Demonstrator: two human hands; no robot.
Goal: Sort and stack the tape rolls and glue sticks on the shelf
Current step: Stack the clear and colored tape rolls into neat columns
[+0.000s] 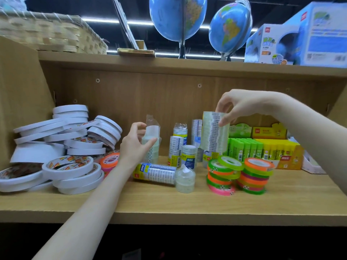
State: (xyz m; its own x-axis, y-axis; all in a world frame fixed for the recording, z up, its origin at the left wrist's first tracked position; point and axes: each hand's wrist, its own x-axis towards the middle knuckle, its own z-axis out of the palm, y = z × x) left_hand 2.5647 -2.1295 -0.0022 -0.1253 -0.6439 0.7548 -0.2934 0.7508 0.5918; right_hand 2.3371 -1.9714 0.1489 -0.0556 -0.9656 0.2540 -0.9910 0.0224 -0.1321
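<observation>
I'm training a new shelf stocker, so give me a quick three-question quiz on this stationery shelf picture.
1. True or false: the right hand holds a wrapped pack of clear tape rolls lifted above the shelf.
2. Where do the white tape rolls lie? A) at the left end of the shelf B) on the board above C) in the glue stick boxes
3. Fill in: the left hand grips an upright pack of ____ tape.

Key: 1 true; 2 A; 3 clear.
</observation>
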